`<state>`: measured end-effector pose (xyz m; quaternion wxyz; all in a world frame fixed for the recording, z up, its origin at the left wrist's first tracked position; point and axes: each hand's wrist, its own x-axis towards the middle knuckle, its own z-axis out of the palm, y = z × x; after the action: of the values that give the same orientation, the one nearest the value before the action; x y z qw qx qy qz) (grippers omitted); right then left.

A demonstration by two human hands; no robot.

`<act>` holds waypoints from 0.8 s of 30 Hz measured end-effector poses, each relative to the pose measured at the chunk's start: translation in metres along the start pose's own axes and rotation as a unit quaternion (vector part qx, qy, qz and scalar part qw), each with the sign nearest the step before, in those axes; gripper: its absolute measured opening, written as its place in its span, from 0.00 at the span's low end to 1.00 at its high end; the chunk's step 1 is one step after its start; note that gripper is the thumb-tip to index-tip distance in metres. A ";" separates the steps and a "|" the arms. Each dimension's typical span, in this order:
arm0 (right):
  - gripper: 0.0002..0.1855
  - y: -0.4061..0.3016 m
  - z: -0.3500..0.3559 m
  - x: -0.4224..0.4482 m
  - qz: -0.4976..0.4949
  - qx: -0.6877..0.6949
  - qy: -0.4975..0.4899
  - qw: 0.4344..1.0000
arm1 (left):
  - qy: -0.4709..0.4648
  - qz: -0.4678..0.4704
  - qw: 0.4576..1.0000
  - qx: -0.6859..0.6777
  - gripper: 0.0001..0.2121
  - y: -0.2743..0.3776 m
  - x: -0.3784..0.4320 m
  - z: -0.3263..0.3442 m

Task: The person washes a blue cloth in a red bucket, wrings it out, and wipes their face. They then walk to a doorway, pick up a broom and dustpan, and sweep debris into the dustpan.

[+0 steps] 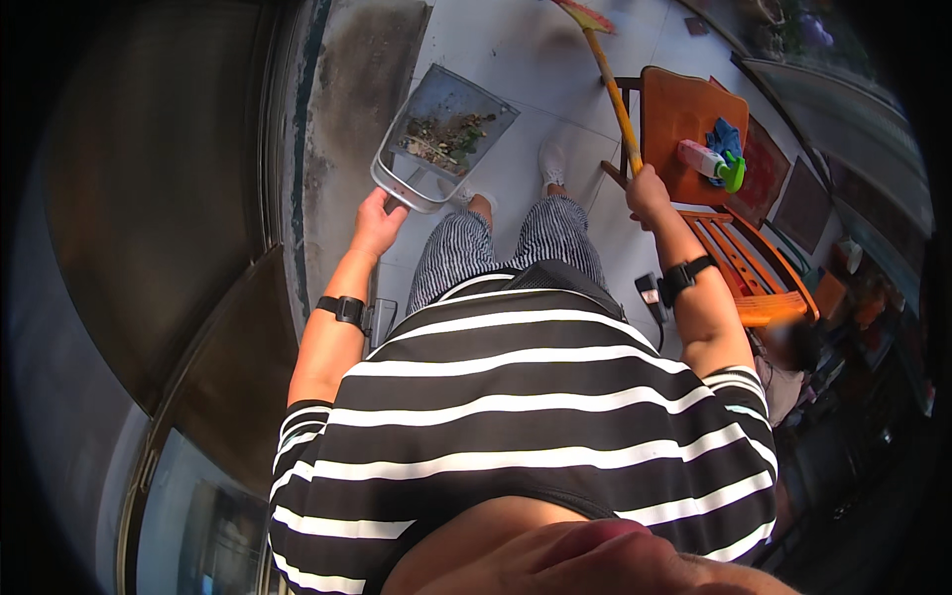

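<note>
My left hand [378, 223] grips the handle of a metal dustpan [487, 104], which holds leaves and loose debris [446, 141]. In my right hand [648, 195] is the yellow handle of a broom [613, 89]; the broom's red and yellow head [587, 15] is at the top edge, partly out of view. The dustpan is in front of my left leg, and the broom slants up and away on the right. Whether the dustpan touches the floor, I cannot tell.
An orange wooden chair [669, 111] stands at the right, with a spray bottle [703, 160] and a blue cloth [725, 137] on its seat. Pale floor tiles [520, 67] lie ahead. A stained ledge [357, 89] runs along the left. Another person is partly visible at lower right.
</note>
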<state>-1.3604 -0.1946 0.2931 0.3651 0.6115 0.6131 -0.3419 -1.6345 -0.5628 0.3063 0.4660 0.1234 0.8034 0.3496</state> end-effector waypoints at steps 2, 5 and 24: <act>0.14 -0.030 0.004 0.014 0.052 0.018 -0.086 0.995 | 0.022 -0.032 0.999 0.022 0.14 -0.010 -0.010 0.007; 0.16 -0.050 0.026 0.028 0.010 -0.005 -0.140 0.990 | 0.056 -0.038 0.998 0.014 0.13 -0.016 -0.027 0.025; 0.14 -0.125 -0.063 0.104 -0.247 -0.131 -0.061 0.958 | 0.237 -0.131 0.952 -0.141 0.14 -0.044 -0.059 0.113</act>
<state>-1.4854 -0.0906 0.2311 0.3832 0.3657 0.7607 -0.3751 -1.5033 -0.5753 0.2791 0.3167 -0.1360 0.8422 0.4147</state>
